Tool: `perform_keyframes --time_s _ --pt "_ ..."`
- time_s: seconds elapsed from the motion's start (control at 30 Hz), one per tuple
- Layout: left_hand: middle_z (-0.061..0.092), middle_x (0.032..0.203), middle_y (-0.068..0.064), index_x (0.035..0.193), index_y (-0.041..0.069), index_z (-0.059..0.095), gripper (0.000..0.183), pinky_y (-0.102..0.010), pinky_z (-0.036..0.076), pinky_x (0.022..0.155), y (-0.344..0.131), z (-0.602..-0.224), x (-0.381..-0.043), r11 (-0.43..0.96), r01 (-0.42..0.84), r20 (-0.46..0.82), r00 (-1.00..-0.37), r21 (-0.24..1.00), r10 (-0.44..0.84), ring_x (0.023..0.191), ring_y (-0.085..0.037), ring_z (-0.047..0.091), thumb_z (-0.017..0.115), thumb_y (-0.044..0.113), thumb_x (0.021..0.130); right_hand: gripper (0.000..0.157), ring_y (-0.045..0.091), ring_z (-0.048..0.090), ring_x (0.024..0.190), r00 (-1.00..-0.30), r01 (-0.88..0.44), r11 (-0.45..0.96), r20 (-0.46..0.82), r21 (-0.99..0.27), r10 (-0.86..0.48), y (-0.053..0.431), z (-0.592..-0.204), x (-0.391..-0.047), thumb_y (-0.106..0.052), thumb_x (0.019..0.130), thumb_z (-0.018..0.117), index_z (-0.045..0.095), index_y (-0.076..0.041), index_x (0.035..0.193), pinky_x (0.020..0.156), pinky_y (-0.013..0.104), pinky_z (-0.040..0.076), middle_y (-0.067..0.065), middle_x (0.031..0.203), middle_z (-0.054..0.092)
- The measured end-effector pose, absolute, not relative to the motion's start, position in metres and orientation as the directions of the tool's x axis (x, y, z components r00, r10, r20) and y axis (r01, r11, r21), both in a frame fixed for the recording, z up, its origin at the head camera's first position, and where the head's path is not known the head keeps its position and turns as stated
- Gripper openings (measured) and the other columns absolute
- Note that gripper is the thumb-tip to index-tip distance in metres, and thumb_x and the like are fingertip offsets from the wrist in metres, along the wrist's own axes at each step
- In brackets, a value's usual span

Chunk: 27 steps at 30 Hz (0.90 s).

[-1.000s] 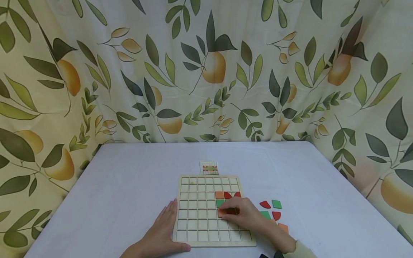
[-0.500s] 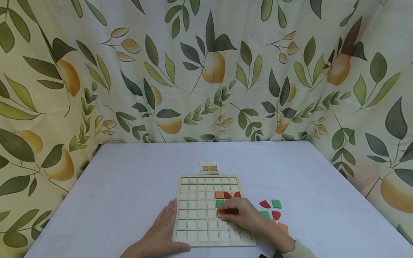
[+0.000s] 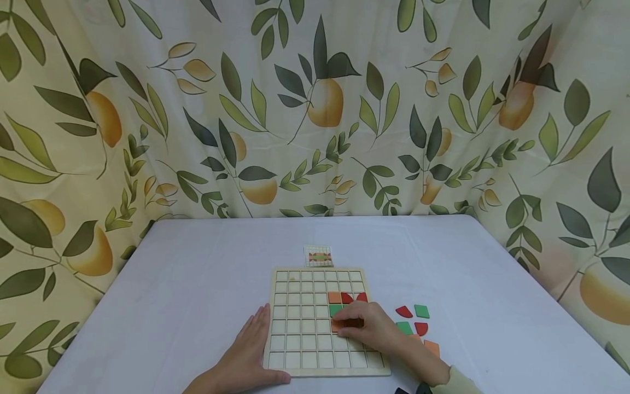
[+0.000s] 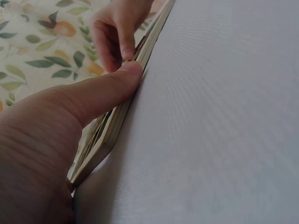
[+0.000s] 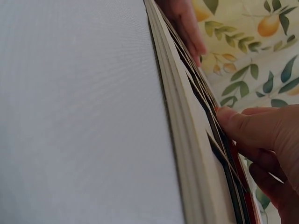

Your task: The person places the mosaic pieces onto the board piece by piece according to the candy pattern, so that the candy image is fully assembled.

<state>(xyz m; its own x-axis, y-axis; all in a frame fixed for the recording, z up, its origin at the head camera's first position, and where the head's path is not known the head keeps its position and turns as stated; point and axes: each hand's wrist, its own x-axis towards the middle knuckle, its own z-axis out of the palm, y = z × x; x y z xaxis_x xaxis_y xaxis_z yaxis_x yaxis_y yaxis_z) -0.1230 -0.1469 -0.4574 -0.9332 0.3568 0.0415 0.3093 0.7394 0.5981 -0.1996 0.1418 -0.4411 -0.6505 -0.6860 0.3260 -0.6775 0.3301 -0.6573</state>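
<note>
A wooden grid board [image 3: 294, 343] lies on the table in the head view. My left hand [image 3: 246, 350] rests along its left side, fingers straight, with the thumb [image 4: 110, 91] against the front edge. My right hand [image 3: 369, 325] is over the board's right half, pinching an orange tile [image 3: 336, 326] between thumb and fingertips at a cell. Just above that cell sits a green tile [image 3: 335, 310], and above it an orange square [image 3: 334, 297]. Beside the square are two red rounded pieces [image 3: 346, 298]. Cells beneath my right hand are hidden.
Right of the board lie several loose pieces, among them a red one [image 3: 404, 312], a green one [image 3: 421, 311] and an orange one [image 3: 431, 348]. A small pattern card [image 3: 319, 256] lies behind the board. A leaf-print curtain [image 3: 315, 164] hangs past the white table [image 3: 211, 262].
The orange tile has shifted very slightly and sits more squarely in its cell, still between my right fingers. My left hand stays where it was.
</note>
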Motion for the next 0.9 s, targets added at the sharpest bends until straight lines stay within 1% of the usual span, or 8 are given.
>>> perform_keyframes --time_s 0.1,0.17,0.33,0.47,0.57,0.7,0.73,0.9 --pt "0.007 0.151 -0.020 0.144 -0.007 0.003 0.132 -0.044 0.004 0.108 -0.146 -0.457 -0.123 0.738 0.317 0.046 -0.931 0.596 0.362 0.138 -0.029 0.003 0.064 0.074 0.059 0.024 0.018 0.062 0.090 -0.650 -0.686 0.325 0.346 -0.652 -0.677 0.142 -0.441 -0.199 -0.013 0.079 0.072 0.070 -0.004 0.101 0.075 0.029 0.052 0.004 0.097 0.068" --pt "0.007 0.150 -0.021 0.144 -0.008 0.003 0.132 -0.048 0.006 0.107 -0.146 -0.456 -0.123 0.739 0.322 0.048 -0.929 0.592 0.366 0.138 -0.030 0.003 0.064 0.074 0.060 0.024 0.018 0.062 0.089 -0.647 -0.693 0.321 0.360 -0.646 -0.672 0.142 -0.440 -0.198 -0.014 0.079 0.073 0.070 -0.005 0.101 0.074 0.028 0.052 0.003 0.097 0.068" --pt "0.008 0.150 -0.021 0.143 -0.008 0.003 0.132 -0.048 0.006 0.107 -0.146 -0.456 -0.123 0.741 0.317 0.041 -0.930 0.592 0.365 0.138 -0.030 0.003 0.064 0.074 0.060 0.024 0.014 0.062 0.090 -0.654 -0.697 0.333 0.371 -0.635 -0.660 0.147 -0.437 -0.196 -0.016 0.079 0.072 0.070 -0.007 0.101 0.074 0.027 0.051 0.000 0.098 0.068" --pt "0.008 0.150 -0.022 0.143 -0.008 0.003 0.132 -0.049 0.006 0.107 -0.146 -0.456 -0.123 0.736 0.314 0.039 -0.930 0.599 0.365 0.138 -0.031 0.003 0.064 0.074 0.060 0.025 0.010 0.059 0.092 -0.713 -0.653 0.428 0.317 -0.625 -0.625 0.156 -0.433 -0.192 -0.020 0.081 0.072 0.070 -0.012 0.104 0.078 0.028 0.050 -0.008 0.099 0.066" --pt "0.007 0.150 -0.022 0.143 -0.008 0.003 0.132 -0.046 0.003 0.108 -0.147 -0.456 -0.123 0.731 0.312 0.037 -0.930 0.607 0.365 0.138 -0.030 0.003 0.065 0.073 0.060 0.025 0.008 0.059 0.093 -0.742 -0.636 0.480 0.310 -0.604 -0.594 0.165 -0.431 -0.189 -0.021 0.080 0.073 0.071 -0.015 0.104 0.081 0.029 0.049 -0.013 0.098 0.065" --pt "0.007 0.150 -0.021 0.144 -0.007 0.003 0.132 -0.045 0.002 0.108 -0.147 -0.456 -0.122 0.729 0.316 0.046 -0.930 0.607 0.365 0.138 -0.030 0.002 0.065 0.073 0.060 0.026 0.011 0.060 0.093 -0.741 -0.648 0.453 0.369 -0.612 -0.561 0.175 -0.429 -0.186 -0.019 0.077 0.074 0.071 -0.012 0.102 0.082 0.028 0.049 -0.009 0.097 0.067" --pt "0.007 0.150 -0.021 0.143 -0.008 0.003 0.131 -0.049 0.005 0.107 -0.147 -0.456 -0.122 0.728 0.324 0.053 -0.928 0.604 0.368 0.138 -0.030 0.003 0.065 0.073 0.060 0.026 0.012 0.061 0.093 -0.745 -0.643 0.447 0.375 -0.622 -0.551 0.177 -0.428 -0.185 -0.019 0.077 0.074 0.071 -0.012 0.102 0.082 0.028 0.049 -0.007 0.097 0.067" --pt "0.007 0.150 -0.021 0.144 -0.007 0.003 0.130 -0.047 0.004 0.106 -0.148 -0.457 -0.123 0.727 0.333 0.061 -0.926 0.601 0.374 0.138 -0.030 0.002 0.065 0.072 0.062 0.027 0.011 0.060 0.095 -0.808 -0.567 0.504 0.319 -0.652 -0.495 0.191 -0.426 -0.182 -0.024 0.078 0.073 0.071 -0.014 0.103 0.081 0.028 0.049 -0.007 0.099 0.066"
